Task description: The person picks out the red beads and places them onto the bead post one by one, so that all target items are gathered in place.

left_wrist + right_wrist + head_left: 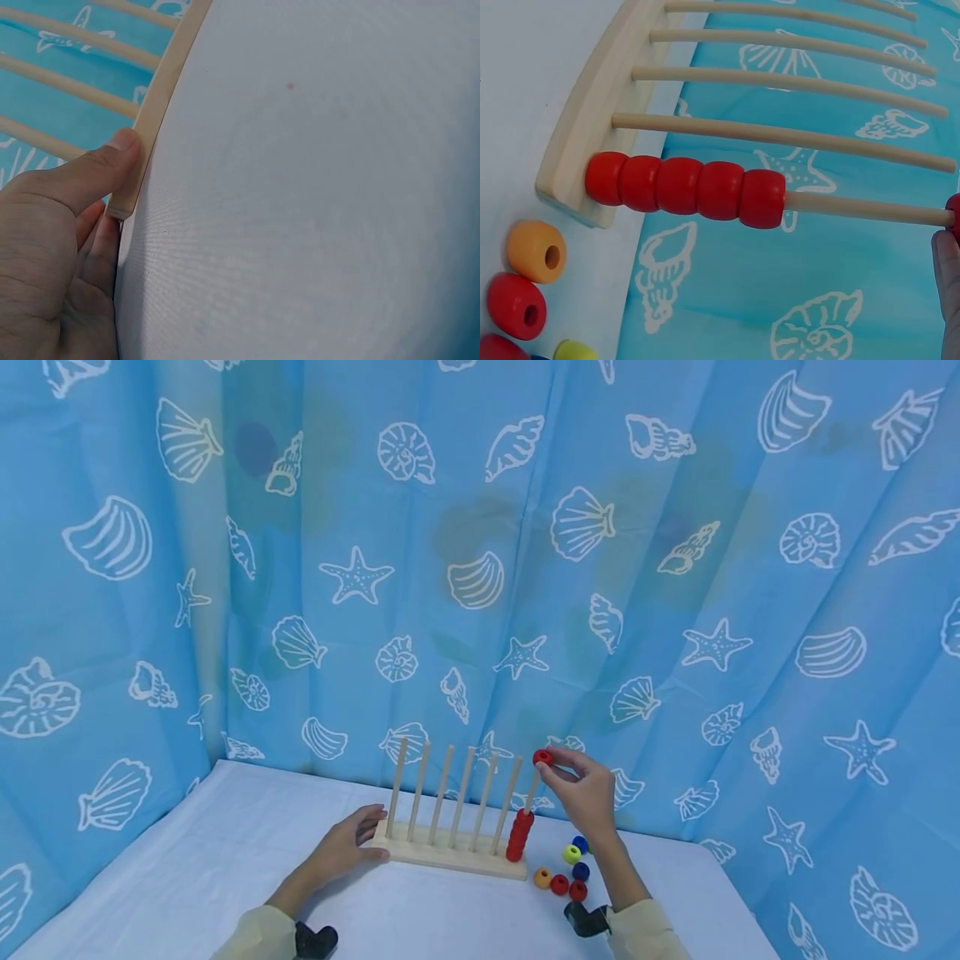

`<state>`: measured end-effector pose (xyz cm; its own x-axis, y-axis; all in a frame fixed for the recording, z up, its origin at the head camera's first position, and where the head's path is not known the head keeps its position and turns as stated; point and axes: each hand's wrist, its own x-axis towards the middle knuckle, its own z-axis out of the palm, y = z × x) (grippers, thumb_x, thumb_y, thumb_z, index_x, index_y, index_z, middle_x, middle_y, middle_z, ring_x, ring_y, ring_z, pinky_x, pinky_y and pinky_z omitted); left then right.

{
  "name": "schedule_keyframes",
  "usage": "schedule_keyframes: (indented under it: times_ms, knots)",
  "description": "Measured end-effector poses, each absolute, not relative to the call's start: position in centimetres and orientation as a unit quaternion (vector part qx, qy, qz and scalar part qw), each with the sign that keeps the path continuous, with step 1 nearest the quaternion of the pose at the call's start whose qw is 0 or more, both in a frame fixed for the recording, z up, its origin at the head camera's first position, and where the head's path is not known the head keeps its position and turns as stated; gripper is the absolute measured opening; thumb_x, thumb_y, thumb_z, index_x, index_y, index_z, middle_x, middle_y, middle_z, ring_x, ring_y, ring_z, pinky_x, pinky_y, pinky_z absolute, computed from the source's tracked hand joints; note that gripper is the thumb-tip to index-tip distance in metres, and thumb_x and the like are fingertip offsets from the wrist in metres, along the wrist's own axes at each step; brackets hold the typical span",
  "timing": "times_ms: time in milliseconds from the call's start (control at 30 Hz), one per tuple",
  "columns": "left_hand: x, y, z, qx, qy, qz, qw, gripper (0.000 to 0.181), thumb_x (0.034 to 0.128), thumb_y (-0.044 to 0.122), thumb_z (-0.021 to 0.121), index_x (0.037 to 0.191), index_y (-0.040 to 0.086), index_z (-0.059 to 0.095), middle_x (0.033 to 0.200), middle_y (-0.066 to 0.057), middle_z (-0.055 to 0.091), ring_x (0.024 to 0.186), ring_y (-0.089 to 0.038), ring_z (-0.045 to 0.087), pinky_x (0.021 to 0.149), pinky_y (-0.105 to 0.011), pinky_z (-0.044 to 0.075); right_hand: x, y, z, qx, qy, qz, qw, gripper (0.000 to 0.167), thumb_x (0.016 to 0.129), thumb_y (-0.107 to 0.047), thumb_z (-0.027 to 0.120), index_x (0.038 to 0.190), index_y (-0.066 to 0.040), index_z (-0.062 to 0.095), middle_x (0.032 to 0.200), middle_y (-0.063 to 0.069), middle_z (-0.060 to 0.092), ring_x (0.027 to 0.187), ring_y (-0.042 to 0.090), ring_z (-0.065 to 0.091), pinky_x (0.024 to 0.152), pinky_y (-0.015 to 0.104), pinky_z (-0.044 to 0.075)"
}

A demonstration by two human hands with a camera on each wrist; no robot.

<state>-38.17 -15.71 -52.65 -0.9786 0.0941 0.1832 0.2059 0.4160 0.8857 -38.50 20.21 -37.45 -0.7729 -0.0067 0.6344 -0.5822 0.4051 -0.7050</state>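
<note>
A wooden peg stand (450, 855) has a row of several upright pegs on a long base. At its left end my left hand (343, 848) grips the base, with the thumb (120, 154) on one face. Near the tip of the rightmost peg, my right hand (588, 793) pinches a red bead (542, 758) between thumb and fingers. In the right wrist view the peg's end meets this bead (954, 214), which is cut off by the frame edge. Several red beads (679, 186) are stacked at the bottom of the same peg; the other pegs carry none.
Loose beads lie on the white-covered table (420, 927) right of the stand: an orange bead (543, 878), red ones (559, 884), blue ones (581, 872) and a yellow-green one (572, 854). A blue shell-patterned curtain (420, 693) hangs behind the table.
</note>
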Motion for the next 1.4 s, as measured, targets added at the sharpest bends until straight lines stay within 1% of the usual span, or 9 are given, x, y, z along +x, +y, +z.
schedule_keyframes:
  times_ms: [233, 367, 533, 633, 767, 967, 1067, 1233, 1400]
  knots:
    - [-38.3, -15.7, -52.9, -0.092, -0.840, -0.532, 0.054, 0.084, 0.0714, 0.017, 0.086, 0.143, 0.005, 0.044, 0.136, -0.012, 0.056, 0.127, -0.031, 0.052, 0.107, -0.042, 0.042, -38.1, 20.1, -38.2, 0.163, -0.798, 0.515, 0.267, 0.035, 0.085, -0.029, 0.077, 0.114, -0.011, 0.071, 0.111, 0.004, 0.070, 0.097, 0.018, 0.070, 0.080, 0.024, 0.058]
    - [-38.2, -15.8, -52.9, -0.088, -0.842, -0.529, 0.056, 0.083, 0.0725, 0.016, 0.086, 0.144, 0.007, 0.044, 0.137, -0.012, 0.055, 0.127, -0.032, 0.052, 0.107, -0.043, 0.042, -38.3, 20.0, -38.9, 0.155, -0.798, 0.523, 0.257, 0.038, 0.084, -0.031, 0.078, 0.115, -0.010, 0.070, 0.110, 0.003, 0.069, 0.098, 0.018, 0.070, 0.080, 0.026, 0.058]
    - [-38.1, -15.7, -52.9, -0.083, -0.845, -0.525, 0.055, 0.083, 0.0730, 0.014, 0.085, 0.144, 0.007, 0.044, 0.137, -0.012, 0.055, 0.128, -0.032, 0.051, 0.108, -0.043, 0.042, -38.4, 20.0, -40.0, 0.146, -0.800, 0.528, 0.246, 0.034, 0.085, -0.028, 0.078, 0.114, -0.014, 0.071, 0.109, 0.001, 0.069, 0.098, 0.017, 0.070, 0.081, 0.027, 0.058]
    - [-38.1, -15.7, -52.9, -0.084, -0.846, -0.524, 0.052, 0.083, 0.0728, 0.015, 0.085, 0.144, 0.006, 0.043, 0.137, -0.013, 0.055, 0.128, -0.032, 0.051, 0.107, -0.044, 0.042, -38.4, 19.9, -40.6, 0.142, -0.802, 0.530, 0.236, 0.033, 0.085, -0.026, 0.078, 0.115, -0.014, 0.071, 0.109, 0.001, 0.069, 0.099, 0.018, 0.070, 0.081, 0.027, 0.059]
    - [-38.0, -15.8, -52.9, -0.086, -0.844, -0.526, 0.053, 0.083, 0.0728, 0.015, 0.086, 0.144, 0.006, 0.044, 0.137, -0.013, 0.055, 0.128, -0.033, 0.051, 0.107, -0.044, 0.042, -38.3, 20.0, -41.5, 0.138, -0.800, 0.541, 0.219, 0.037, 0.084, -0.028, 0.078, 0.116, -0.012, 0.070, 0.110, 0.004, 0.069, 0.099, 0.021, 0.070, 0.081, 0.029, 0.059]
    - [-38.2, -15.8, -53.1, -0.090, -0.846, -0.523, 0.055, 0.083, 0.0733, 0.015, 0.086, 0.144, 0.007, 0.044, 0.137, -0.012, 0.055, 0.128, -0.031, 0.051, 0.106, -0.042, 0.043, -38.3, 20.2, -42.9, 0.121, -0.811, 0.533, 0.210, 0.039, 0.083, -0.033, 0.078, 0.117, -0.014, 0.070, 0.112, 0.004, 0.069, 0.100, 0.021, 0.070, 0.083, 0.030, 0.058]
    - [-38.3, -15.9, -53.2, -0.088, -0.845, -0.524, 0.055, 0.082, 0.0731, 0.014, 0.086, 0.144, 0.007, 0.044, 0.137, -0.011, 0.055, 0.128, -0.031, 0.052, 0.107, -0.041, 0.043, -38.2, 20.1, -43.2, 0.115, -0.815, 0.528, 0.212, 0.039, 0.084, -0.033, 0.078, 0.117, -0.015, 0.069, 0.113, 0.004, 0.068, 0.101, 0.021, 0.069, 0.083, 0.031, 0.058]
    - [-38.4, -15.9, -53.2, -0.090, -0.844, -0.526, 0.056, 0.082, 0.0735, 0.013, 0.085, 0.144, 0.007, 0.043, 0.137, -0.011, 0.055, 0.128, -0.031, 0.051, 0.107, -0.042, 0.042, -38.2, 20.2, -43.8, 0.110, -0.810, 0.537, 0.206, 0.038, 0.084, -0.028, 0.078, 0.117, -0.015, 0.069, 0.114, 0.004, 0.067, 0.101, 0.021, 0.069, 0.082, 0.031, 0.059]
    - [-38.3, -15.9, -53.2, -0.093, -0.842, -0.528, 0.057, 0.082, 0.0732, 0.014, 0.085, 0.144, 0.006, 0.044, 0.137, -0.011, 0.056, 0.127, -0.031, 0.052, 0.107, -0.042, 0.043, -38.2, 20.2, -44.4, 0.113, -0.803, 0.549, 0.201, 0.039, 0.084, -0.026, 0.078, 0.119, -0.012, 0.069, 0.116, 0.007, 0.067, 0.103, 0.023, 0.069, 0.083, 0.031, 0.058]
